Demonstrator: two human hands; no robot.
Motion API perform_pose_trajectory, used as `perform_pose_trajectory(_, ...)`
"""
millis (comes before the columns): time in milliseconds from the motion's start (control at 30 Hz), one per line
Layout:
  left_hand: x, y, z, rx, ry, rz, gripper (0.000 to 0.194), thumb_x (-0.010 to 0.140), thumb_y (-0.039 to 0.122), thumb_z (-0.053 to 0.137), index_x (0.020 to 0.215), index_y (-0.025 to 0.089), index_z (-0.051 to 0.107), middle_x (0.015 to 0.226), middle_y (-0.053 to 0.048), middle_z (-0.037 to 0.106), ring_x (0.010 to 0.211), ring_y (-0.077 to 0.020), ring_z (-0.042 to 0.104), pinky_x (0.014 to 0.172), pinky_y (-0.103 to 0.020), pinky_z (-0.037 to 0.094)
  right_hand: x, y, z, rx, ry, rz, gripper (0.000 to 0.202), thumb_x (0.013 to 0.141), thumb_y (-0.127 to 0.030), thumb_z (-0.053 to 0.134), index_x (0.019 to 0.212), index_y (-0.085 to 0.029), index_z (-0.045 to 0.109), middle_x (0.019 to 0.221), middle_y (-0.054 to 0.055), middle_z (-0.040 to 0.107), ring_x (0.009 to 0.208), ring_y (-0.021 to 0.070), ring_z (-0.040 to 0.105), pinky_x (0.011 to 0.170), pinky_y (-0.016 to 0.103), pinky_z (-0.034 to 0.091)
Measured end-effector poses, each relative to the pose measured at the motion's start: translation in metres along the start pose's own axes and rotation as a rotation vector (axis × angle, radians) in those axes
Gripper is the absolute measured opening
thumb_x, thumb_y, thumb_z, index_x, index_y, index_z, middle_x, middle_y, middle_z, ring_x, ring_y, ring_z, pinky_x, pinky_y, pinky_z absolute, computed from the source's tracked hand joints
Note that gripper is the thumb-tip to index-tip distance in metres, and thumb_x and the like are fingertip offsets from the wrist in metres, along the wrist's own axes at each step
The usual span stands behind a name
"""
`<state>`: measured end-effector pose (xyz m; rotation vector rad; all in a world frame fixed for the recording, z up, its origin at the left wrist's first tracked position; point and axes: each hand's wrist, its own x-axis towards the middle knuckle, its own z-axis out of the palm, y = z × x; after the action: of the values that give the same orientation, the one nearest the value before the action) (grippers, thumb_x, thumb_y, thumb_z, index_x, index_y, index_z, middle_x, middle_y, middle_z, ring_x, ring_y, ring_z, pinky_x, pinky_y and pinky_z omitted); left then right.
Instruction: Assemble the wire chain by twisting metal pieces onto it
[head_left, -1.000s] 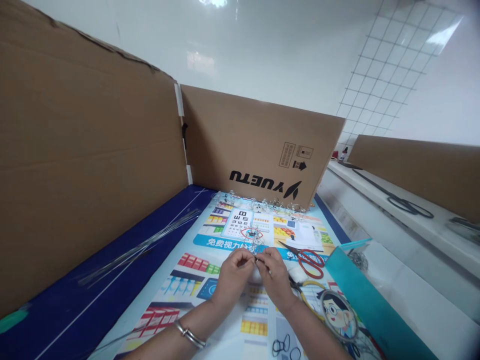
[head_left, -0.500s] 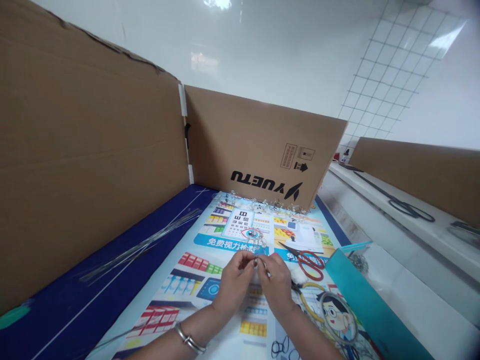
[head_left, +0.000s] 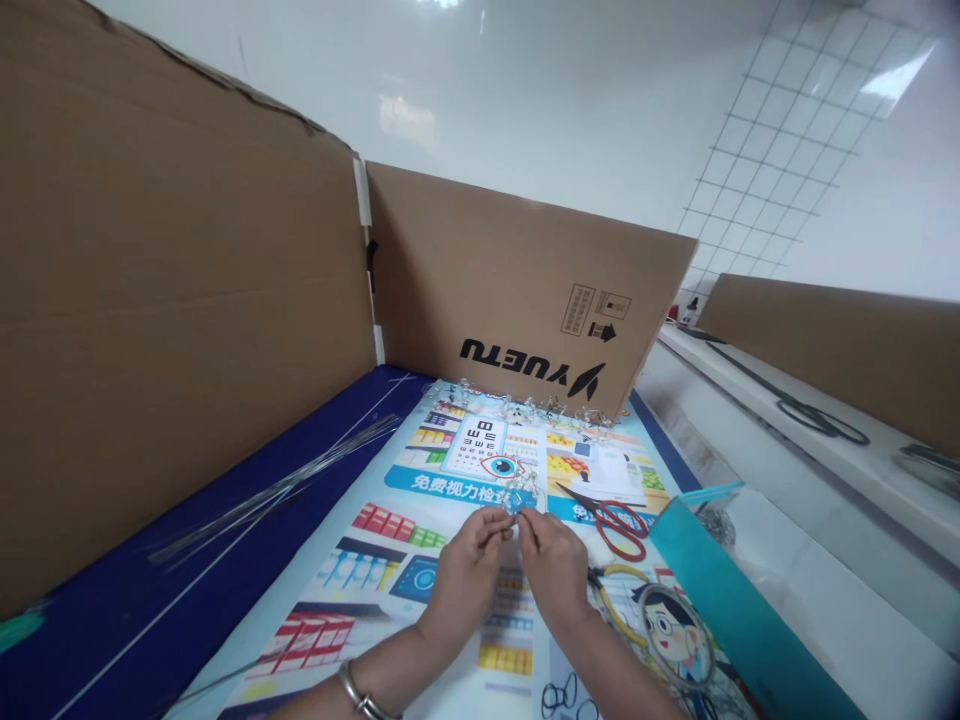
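My left hand (head_left: 468,562) and my right hand (head_left: 553,562) meet over the middle of the printed sheet, fingertips pinched close together. Between them is a thin, silvery wire piece (head_left: 523,485) with small loops, sticking out beyond the fingers. Its end at the fingertips is mostly hidden. Right of my right hand lie red-handled scissors (head_left: 619,528), blades pointing up and left. Nearer my right wrist is a yellow-handled tool (head_left: 624,590), partly covered by a coil of wire (head_left: 709,660).
Straight wires (head_left: 292,480) lie on the dark blue cloth at left. More looped wire pieces (head_left: 525,410) line the foot of the cardboard panel (head_left: 525,270). A teal box (head_left: 739,600) stands at right. Another cardboard panel (head_left: 180,270) rises on the left.
Both hands have shifted slightly to the right and their fingers have changed position a little. The looped wire end has moved slightly, showing more of the printed eye. The view has shifted slightly.
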<state>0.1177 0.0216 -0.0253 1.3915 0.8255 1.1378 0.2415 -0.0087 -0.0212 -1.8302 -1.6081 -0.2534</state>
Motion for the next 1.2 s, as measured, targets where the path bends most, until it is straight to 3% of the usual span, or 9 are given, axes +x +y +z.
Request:
perform_pose_trajectory(233, -0.003, -0.009, -0.003, 0.181, 0.028, 0.061, 0.037, 0.077, 0.009, 0.042, 0.110, 0.020, 0.053, 0.113, -0.006, 0.059, 0.109, -0.0191, 0.053, 0.100, -0.041, 0.037, -0.001, -0.014, -0.006, 0.150, -0.098, 0.104, 0.024, 0.088, -0.025, 0.042, 0.086, -0.024, 0.066, 0.078, -0.001, 0.068, 0.069, 0.0132, 0.061, 0.061, 0.020, 0.039)
perform_pose_trajectory(400, -0.005, -0.013, -0.004, 0.169, 0.041, 0.087, 0.037, 0.076, 0.007, 0.042, 0.110, 0.020, 0.052, 0.113, -0.006, 0.059, 0.107, -0.0176, 0.055, 0.099, -0.039, 0.038, -0.001, -0.017, -0.004, 0.249, -0.153, 0.154, 0.028, 0.087, -0.027, 0.040, 0.077, -0.021, 0.064, 0.066, -0.001, 0.064, 0.060, 0.0130, 0.056, 0.057, 0.020, 0.038)
perform_pose_trajectory(633, -0.006, -0.009, -0.003, 0.146, 0.004, 0.024, 0.037, 0.077, 0.008, 0.041, 0.111, 0.019, 0.050, 0.113, -0.006, 0.061, 0.108, -0.0178, 0.055, 0.097, -0.037, 0.041, -0.001, -0.014, -0.001, 0.250, -0.149, 0.156, 0.026, 0.086, -0.028, 0.041, 0.078, -0.022, 0.065, 0.065, -0.001, 0.063, 0.059, 0.0130, 0.054, 0.056, 0.020, 0.037)
perform_pose_trajectory(1200, -0.007, 0.005, -0.004, 0.315, -0.046, 0.129, 0.026, 0.081, 0.011, 0.038, 0.101, 0.023, 0.050, 0.098, -0.003, 0.060, 0.092, -0.0171, 0.059, 0.084, -0.033, 0.046, -0.002, -0.012, 0.002, 0.219, -0.091, 0.154, 0.019, 0.078, -0.026, 0.048, 0.081, -0.019, 0.065, 0.067, 0.000, 0.060, 0.061, 0.0137, 0.053, 0.060, 0.023, 0.037)
